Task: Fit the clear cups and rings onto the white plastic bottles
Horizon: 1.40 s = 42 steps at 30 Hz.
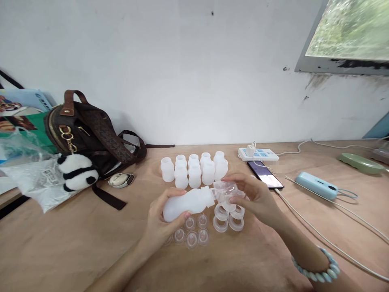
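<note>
Bottle (188, 204) in left hand (161, 227): translucent white plastic, matt, frosted; cap piece (225, 190) at right hand (258, 198): clear plastic, glossy; table (75, 243): light wood, smooth, matt; bag (88, 134): brown patterned leather-like fabric, gold metal clasp; panda toy (77, 172): plush cloth; phone (265, 174): glossy glass screen; bracelet (319, 273): polished pale beads.

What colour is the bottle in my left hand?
Milky, translucent white. The bottle lies sideways in the left hand, clearest in the head view.

We list: brown handbag (88, 129) with panda plush (77, 172); power strip (258, 153); phone (265, 174) charging; blue device (316, 185); green tray (360, 163).
</note>
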Available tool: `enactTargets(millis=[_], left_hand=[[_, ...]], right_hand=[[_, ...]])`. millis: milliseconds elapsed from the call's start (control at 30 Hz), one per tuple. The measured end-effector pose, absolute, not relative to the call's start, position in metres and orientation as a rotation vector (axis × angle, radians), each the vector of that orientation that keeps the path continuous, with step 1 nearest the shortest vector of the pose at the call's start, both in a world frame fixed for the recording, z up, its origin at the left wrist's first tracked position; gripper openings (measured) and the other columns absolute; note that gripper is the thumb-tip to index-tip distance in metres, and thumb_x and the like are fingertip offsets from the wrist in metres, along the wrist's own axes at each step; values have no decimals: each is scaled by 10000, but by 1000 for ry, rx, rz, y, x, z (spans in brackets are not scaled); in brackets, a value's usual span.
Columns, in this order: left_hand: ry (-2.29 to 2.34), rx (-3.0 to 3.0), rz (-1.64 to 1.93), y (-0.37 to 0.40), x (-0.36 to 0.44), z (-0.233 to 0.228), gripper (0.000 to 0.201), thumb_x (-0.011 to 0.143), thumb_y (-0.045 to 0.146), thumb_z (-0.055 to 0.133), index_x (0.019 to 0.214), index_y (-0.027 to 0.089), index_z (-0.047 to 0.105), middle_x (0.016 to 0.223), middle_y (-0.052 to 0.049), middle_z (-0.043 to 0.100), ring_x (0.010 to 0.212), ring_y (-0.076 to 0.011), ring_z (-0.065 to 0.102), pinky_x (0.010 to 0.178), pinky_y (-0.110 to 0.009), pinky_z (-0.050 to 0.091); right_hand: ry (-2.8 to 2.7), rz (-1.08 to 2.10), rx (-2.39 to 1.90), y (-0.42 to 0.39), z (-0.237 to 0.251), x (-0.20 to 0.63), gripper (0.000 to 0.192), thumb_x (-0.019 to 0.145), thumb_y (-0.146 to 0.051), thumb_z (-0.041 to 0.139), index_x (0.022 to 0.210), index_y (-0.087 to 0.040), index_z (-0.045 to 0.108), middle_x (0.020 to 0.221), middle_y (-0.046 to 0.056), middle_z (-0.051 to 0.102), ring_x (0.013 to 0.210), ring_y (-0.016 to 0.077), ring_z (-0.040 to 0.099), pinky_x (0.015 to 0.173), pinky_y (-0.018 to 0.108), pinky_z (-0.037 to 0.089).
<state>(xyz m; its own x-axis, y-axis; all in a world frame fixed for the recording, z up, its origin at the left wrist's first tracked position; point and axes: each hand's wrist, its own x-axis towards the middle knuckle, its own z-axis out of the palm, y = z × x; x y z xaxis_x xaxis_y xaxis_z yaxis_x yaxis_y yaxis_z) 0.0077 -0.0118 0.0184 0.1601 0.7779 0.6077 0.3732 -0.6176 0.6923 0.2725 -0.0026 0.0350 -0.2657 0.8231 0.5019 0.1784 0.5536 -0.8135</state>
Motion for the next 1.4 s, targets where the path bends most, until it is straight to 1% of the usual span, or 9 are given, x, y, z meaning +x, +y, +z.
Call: enactTargets(millis=[100,300,400,533,667,767,867,1067,1400], left_hand=[[1025,2099,1447,-16,9,20,235,761,213,710,980,205,624,952,-35,720,873,-199,692,749,-277,545],[1034,2084,1399,-18,7,26,244,752,247,708,977,206,626,949,-49,718,872,-218,684,750,-300,546],[1046,2013,1360,-17,6,24,229,746,291,702,947,202,636,896,-41,714,797,-209,673,671,-277,534],[1002,1904,1350,-16,5,20,221,755,313,701,941,210,642,850,-17,695,700,-175,641,585,-239,502],[948,1834,1287,-19,7,19,219,765,327,701,940,206,648,822,-13,681,644,-157,620,525,-217,472],[889,1870,1259,-21,11,19,229,751,308,724,939,198,652,854,-25,686,688,-169,640,562,-226,488],[850,1918,1282,-21,13,19,220,763,273,727,956,204,648,881,-24,686,740,-171,651,615,-232,500],[851,2000,1297,-24,14,10,233,799,269,716,999,220,606,940,-32,667,840,-194,648,699,-265,520],[814,2203,1320,-33,20,5,258,845,260,699,1053,248,548,954,-14,625,797,-161,632,692,-246,497]], right_hand=[[-1840,760,-826,-8,31,267,322,847,-277,717,1157,-265,629,1178,74,676,1122,241,623,938,405,532],[-1897,592,-726,-15,36,264,296,859,-289,708,1146,-269,639,1136,78,695,1088,248,647,892,413,561],[-1974,480,-694,-17,39,263,284,876,-260,686,1154,-273,628,1153,81,680,1098,250,640,898,417,550],[-2015,496,-696,-20,39,260,282,900,-247,646,1173,-266,578,1155,90,661,1096,243,628,888,393,537],[-2081,487,-666,-25,37,255,321,851,-220,644,1127,-236,481,1073,86,606,968,227,608,786,357,519],[-2128,423,-709,-29,32,250,348,786,-207,656,1033,-241,412,995,52,542,808,191,563,652,308,469],[-2118,385,-729,-30,26,245,369,782,-217,658,1030,-245,386,968,40,511,788,187,540,644,306,455],[-1964,299,-632,-30,19,234,466,812,-371,684,1188,-227,449,994,74,538,924,249,552,744,386,501],[-1836,242,-656,-39,13,222,362,792,-260,671,1132,-193,562,989,92,579,908,241,591,721,364,528]])
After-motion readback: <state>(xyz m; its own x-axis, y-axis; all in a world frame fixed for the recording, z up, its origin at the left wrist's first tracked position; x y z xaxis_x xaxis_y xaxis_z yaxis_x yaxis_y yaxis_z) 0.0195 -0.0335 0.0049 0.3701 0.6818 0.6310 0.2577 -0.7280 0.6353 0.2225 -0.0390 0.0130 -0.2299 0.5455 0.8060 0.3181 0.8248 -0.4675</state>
